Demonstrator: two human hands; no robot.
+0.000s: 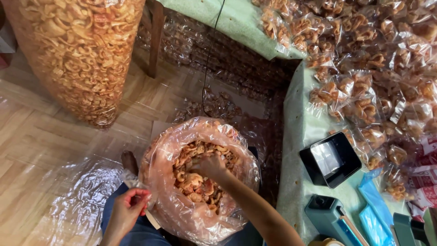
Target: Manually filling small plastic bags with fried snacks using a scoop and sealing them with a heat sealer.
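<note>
Snacks [195, 180] gripped by right hand [210, 166], seemingly

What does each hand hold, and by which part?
The left hand pinches a small clear bag by its edge. The right hand is in the snacks; its grasp cannot be told.
</note>
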